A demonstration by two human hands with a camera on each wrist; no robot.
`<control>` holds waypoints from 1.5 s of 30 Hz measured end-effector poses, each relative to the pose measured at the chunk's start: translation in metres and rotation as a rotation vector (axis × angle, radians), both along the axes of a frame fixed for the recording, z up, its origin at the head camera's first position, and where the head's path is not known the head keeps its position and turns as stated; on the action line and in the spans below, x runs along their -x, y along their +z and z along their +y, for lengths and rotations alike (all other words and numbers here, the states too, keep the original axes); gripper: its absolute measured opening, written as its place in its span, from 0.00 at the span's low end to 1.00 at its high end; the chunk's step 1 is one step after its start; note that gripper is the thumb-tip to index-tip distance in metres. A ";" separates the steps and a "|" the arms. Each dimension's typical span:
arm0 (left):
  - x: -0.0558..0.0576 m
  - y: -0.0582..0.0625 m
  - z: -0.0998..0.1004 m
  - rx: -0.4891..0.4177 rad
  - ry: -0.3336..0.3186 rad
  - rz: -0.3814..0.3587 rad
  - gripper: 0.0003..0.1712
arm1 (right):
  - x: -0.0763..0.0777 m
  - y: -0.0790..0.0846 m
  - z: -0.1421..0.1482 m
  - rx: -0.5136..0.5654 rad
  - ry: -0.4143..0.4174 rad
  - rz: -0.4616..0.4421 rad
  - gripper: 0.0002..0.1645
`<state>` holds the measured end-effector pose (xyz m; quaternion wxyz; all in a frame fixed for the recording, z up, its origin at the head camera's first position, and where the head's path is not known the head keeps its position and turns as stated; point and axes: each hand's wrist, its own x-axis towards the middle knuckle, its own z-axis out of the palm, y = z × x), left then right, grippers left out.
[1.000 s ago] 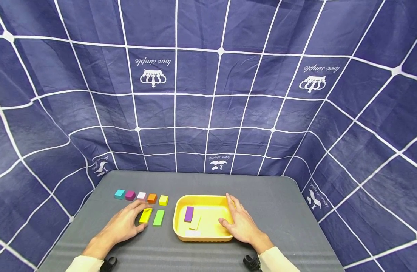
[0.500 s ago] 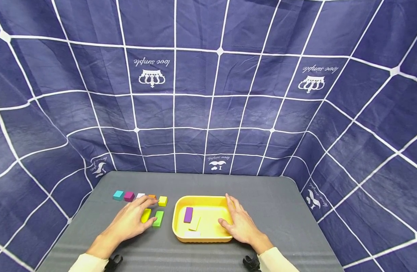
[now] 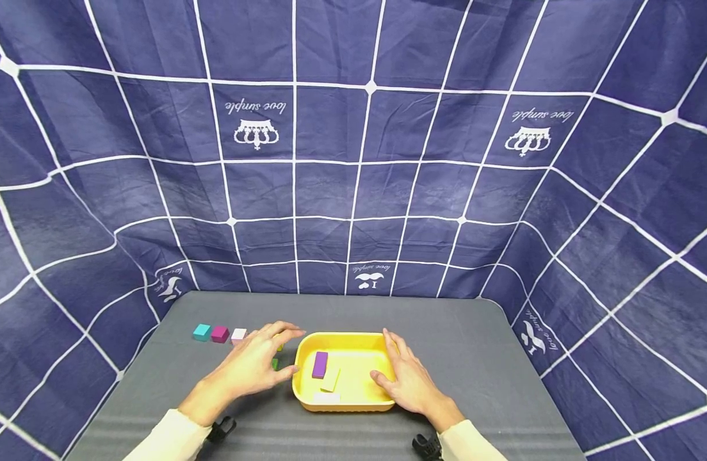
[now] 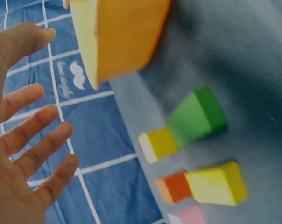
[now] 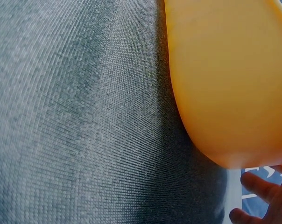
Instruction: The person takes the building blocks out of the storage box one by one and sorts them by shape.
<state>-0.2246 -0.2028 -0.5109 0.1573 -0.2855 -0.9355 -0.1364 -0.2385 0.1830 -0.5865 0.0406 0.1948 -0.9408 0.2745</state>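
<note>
The yellow tray (image 3: 359, 362) sits flat on the desk (image 3: 463, 339) between the two hands and carries three blocks toward its left end: a purple block (image 3: 320, 365), a pale yellow block (image 3: 330, 380) and a white block (image 3: 327, 398). The right hand (image 3: 410, 378) grips the right end, thumb over the rim and fingers along the outer wall. The left hand (image 3: 260, 360) holds nothing; its fingers are spread wide from the thumb just beside the left end, and contact with the rim cannot be confirmed. Near the left hand on the desk lie a green block (image 4: 197, 116), a yellow cube (image 4: 158, 144), an orange block (image 4: 173, 186) and a yellow block (image 4: 216, 184); a cyan block (image 3: 202, 331) and a magenta block (image 3: 219, 333) lie farther left. Handling, by judgement: the tray appears to be moulded plastic, light, fairly stiff and not fragile; its smooth wall may slip under a flat press. Recommended hold: the middle of each short end, thumb inside the rim, fingers supporting the outside. Keep the tray level, since the loose blocks are liable to slide if it tilts.
</note>
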 end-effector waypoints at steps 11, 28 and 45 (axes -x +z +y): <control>0.010 0.015 0.045 0.062 -0.147 -0.157 0.43 | -0.002 -0.002 0.001 0.004 0.011 -0.017 0.60; 0.040 0.011 0.085 0.223 -0.115 -0.492 0.48 | 0.002 -0.003 0.005 -0.002 0.020 -0.011 0.61; 0.057 0.005 0.105 0.396 -0.127 -0.525 0.40 | 0.003 -0.003 0.005 -0.008 0.017 -0.013 0.61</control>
